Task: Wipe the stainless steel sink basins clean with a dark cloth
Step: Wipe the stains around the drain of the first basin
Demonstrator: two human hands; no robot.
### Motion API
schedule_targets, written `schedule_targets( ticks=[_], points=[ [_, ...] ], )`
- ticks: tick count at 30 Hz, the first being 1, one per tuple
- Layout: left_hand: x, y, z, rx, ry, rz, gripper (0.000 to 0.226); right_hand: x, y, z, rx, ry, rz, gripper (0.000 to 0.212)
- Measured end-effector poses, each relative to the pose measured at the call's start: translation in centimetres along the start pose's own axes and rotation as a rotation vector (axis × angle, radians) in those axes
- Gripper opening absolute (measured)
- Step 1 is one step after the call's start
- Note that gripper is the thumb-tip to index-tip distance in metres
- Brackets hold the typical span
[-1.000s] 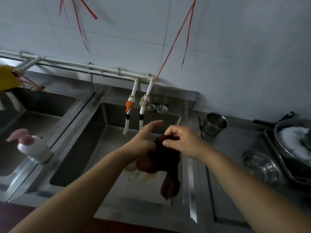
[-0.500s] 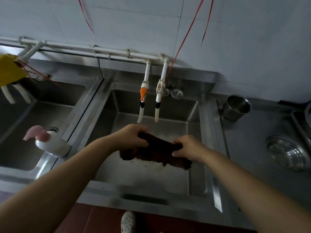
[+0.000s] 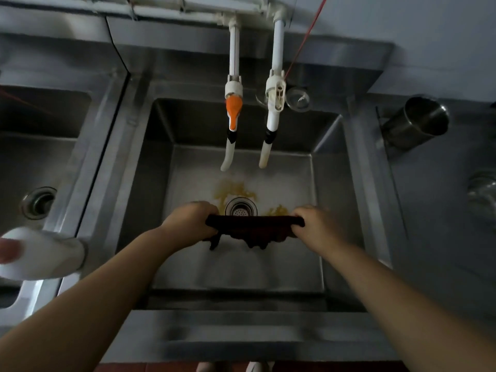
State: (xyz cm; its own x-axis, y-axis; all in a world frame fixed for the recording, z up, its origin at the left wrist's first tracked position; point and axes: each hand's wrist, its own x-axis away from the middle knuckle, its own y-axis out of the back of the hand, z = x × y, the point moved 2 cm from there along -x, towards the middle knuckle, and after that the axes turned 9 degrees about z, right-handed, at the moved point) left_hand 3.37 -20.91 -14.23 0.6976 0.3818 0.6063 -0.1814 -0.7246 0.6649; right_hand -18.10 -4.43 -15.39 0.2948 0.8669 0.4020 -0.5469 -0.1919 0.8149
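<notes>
A steel counter under a tiled wall is seen, with the middle basin [image 3: 236, 269] stained yellow around its drain [image 3: 240, 208]. The dark cloth [image 3: 253, 230] is held stretched above the basin floor, one end gripped in curled fingers by the left hand [image 3: 192, 221], the other by the right hand [image 3: 312, 224]. The residue could be smeared rather than lifted if the cloth is dragged bunched; the taps [image 3: 233, 124] could be knocked. Compared with half a second earlier, the cloth has been pulled wider and lowered nearer the drain

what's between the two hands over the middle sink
In the head view, the dark cloth stretches taut between the left hand and the right hand, each gripping one end. Just beyond it lies the drain, ringed by yellowish residue.
</notes>
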Motion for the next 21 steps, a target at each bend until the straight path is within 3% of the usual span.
schedule_targets(
  ticks=[4, 10, 14, 17, 21],
  points=[
    [-1.6, -2.9, 1.7, -0.135, -0.13, -0.001, 0.014, 0.4, -2.3, -1.5, 0.137, 0.094, -0.009, 0.016],
    [-4.4, -11.0, 5.5, -0.173, -0.102, 0.358, 0.045, 0.2, -10.7, -4.7, 0.223, -0.006, 0.418, 0.03],
    [-5.4, -14.2, 7.0, -0.208, -0.124, 0.455, 0.037, -0.3, -14.9, -6.6, 0.232, -0.114, 0.619, 0.038],
    [-6.4, -14.7, 7.5, -0.209, -0.097, 0.417, 0.029, -1.3, -16.0, -7.3, 0.232, -0.175, 0.622, 0.037],
    [-8.8, -14.4, 8.0, -0.22, -0.017, 0.313, 0.032, -4.0, -15.8, -7.4, 0.3, -0.147, 0.498, 0.036]
  ],
)
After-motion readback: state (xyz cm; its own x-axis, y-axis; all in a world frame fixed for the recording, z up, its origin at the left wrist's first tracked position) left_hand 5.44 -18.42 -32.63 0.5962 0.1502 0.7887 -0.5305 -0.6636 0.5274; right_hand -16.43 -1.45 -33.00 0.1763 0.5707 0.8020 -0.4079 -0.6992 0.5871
